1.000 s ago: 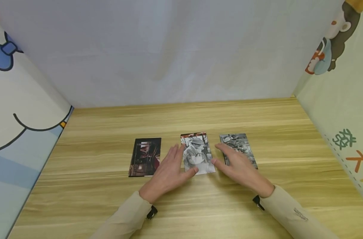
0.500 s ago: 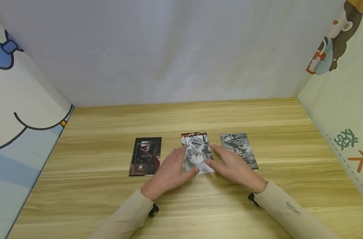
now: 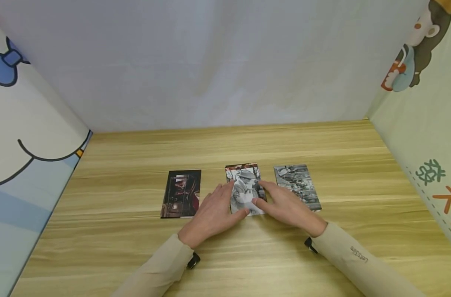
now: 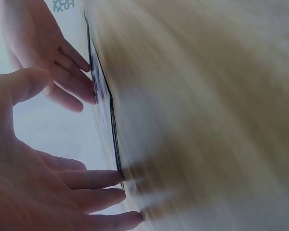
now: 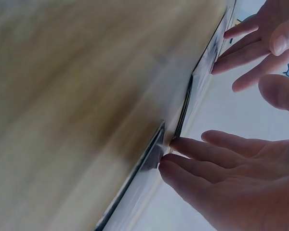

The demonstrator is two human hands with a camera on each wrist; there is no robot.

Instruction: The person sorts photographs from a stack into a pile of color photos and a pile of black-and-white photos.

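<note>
A small stack of photo cards [image 3: 246, 194], with a black-and-white picture of a person in a hat on top, lies at the middle of the table. Along its left side is my left hand [image 3: 216, 212], fingers extended, the fingertips [image 4: 116, 177] right at the stack's edge in the left wrist view. On the opposite side, my right hand [image 3: 284, 204] has its fingers extended too, with fingertips [image 5: 177, 143] at the right edge. Both thumbs reach over the stack's near part. My right hand partly covers a grey photo card [image 3: 298, 181] to the right.
A dark photo card [image 3: 181, 194], apparently stacked on others, lies left of my left hand. The wooden table [image 3: 136, 156] runs back to a white cloth wall [image 3: 225, 74]. Printed cartoon panels [image 3: 21, 115] close off the left and right sides.
My right hand has moved left, off the grey card and up to the middle stack's right edge. My left hand has shifted slightly to the right.
</note>
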